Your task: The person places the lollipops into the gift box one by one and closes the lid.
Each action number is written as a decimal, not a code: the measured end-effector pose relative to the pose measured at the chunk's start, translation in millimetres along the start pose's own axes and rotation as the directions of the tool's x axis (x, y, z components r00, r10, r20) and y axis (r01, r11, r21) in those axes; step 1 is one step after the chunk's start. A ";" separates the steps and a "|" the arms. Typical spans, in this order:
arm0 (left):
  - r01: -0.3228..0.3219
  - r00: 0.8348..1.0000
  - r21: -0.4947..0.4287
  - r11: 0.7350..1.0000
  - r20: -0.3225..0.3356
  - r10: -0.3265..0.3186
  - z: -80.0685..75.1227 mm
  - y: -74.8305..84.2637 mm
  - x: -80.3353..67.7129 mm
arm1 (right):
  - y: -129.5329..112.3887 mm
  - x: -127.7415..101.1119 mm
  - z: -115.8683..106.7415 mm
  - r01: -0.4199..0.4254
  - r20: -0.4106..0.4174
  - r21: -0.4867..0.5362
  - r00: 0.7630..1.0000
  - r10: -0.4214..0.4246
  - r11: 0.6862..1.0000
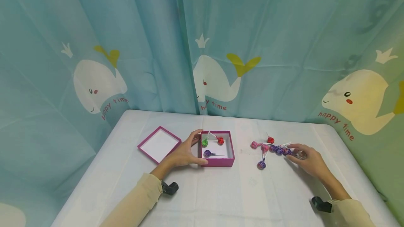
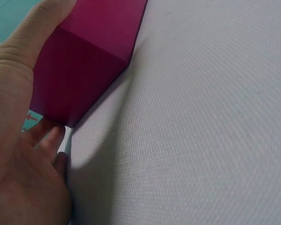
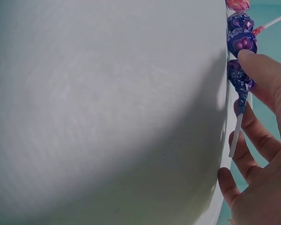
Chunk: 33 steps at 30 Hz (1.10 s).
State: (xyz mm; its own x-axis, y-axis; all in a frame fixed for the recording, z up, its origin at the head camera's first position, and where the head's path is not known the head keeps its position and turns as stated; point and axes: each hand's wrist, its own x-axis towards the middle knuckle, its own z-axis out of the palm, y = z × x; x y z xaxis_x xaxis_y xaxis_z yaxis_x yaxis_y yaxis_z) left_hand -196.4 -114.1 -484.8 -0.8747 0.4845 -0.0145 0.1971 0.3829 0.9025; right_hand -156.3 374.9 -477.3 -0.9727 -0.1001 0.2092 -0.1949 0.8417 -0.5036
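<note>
**Magenta box held at left, loose lollipops at right**

Magenta box (image 1: 217, 162), square, open-topped, white inside, sits on the white cloth-covered surface (image 1: 221, 199) near its middle. Inside the box: a green lollipop (image 1: 204, 143) at the back left, a red lollipop (image 1: 220, 140) at the back right, a purple lollipop (image 1: 207, 153) toward the front with its stick pointing right. Sticks of the green and red ones cross near the back wall.

Left hand (image 1: 186, 153) grips the box's left side, thumb on the front corner, fingers curled over the back left edge; left wrist view shows the thumb along the outer wall and the box corner resting on the cloth.

Matching lid (image 1: 159, 144), magenta rim, white inside, lies upturned just left of the box, apart from it, behind the left hand.

Loose lollipops (image 1: 268, 148) lie in a cluster to the right of the box, well apart from it: pink, red and purple ones, one purple lying nearer the front.

Right hand (image 1: 307, 160) rests at the cluster's right end, fingertip pressing on a purple wrapped lollipop (image 3: 240, 77); fingers loosely bent, not closed round it.

Backdrop is a teal whale-print curtain (image 1: 157, 45).
</note>
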 end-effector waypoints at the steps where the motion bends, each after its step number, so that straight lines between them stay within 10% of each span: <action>1: 0.001 1.000 -0.002 1.000 0.000 -0.001 0.0 0.2 -0.1 | -0.1 0.0 0.4 0.000 -0.003 -0.005 1.000 0.000 1.000; 25: 0.001 1.000 -0.009 1.000 0.000 -0.001 1.8 0.9 -1.4 | -6.0 -1.7 -1.9 -0.002 -0.020 -0.025 1.000 0.001 1.000; 33: -0.001 1.000 0.003 1.000 -0.002 0.001 0.9 0.0 -0.7 | -25.3 11.5 -15.6 0.133 -0.063 -0.015 0.989 -0.134 0.991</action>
State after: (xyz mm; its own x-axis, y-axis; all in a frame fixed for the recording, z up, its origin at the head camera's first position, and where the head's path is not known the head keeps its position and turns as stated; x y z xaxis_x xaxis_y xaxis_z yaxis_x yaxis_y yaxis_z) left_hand -195.4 -113.7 -485.1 -0.8756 0.4829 -0.0128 0.1991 0.3848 0.9013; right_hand -160.6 360.7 -449.1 -0.9281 -0.1784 0.3269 -0.3209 0.8285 -0.4588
